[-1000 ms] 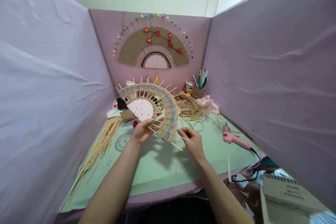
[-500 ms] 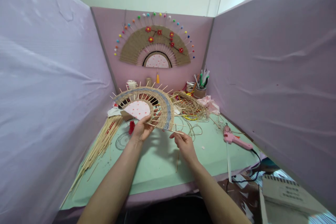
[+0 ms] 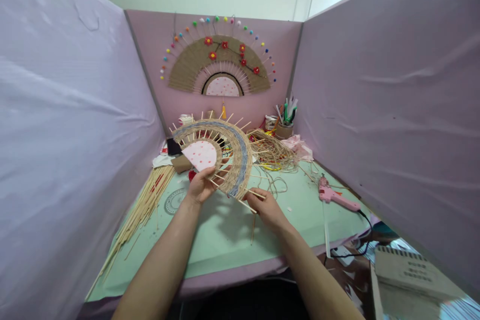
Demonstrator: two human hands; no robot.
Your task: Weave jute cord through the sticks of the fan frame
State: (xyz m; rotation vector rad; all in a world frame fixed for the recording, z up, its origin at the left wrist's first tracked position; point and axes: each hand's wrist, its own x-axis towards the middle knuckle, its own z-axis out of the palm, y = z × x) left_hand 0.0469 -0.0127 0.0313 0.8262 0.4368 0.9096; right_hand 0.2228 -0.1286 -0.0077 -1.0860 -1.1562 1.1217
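Observation:
Above the table I hold a half-round woven fan of tan twine with a blue-grey band, thin sticks poking out along its outer edge. My left hand grips it at the pink dotted half-circle centre, thumb on top and fingers behind. At the lower right end of the weave, my right hand is closed with fingertips at the outer edge, by two projecting sticks. Whether it pinches a stick or the twine is too small to tell. The fan is tilted, its right end lower and nearer me.
A finished fan hangs on the back panel. Bundled sticks lie left beside a protractor. Loose twine heaps at the back right, near a tool pot. A pink glue gun with a cord rests right.
The fan has turned clockwise, its right end dipping lower and its left end moving right. My right hand has shifted slightly down and right along with the edge.

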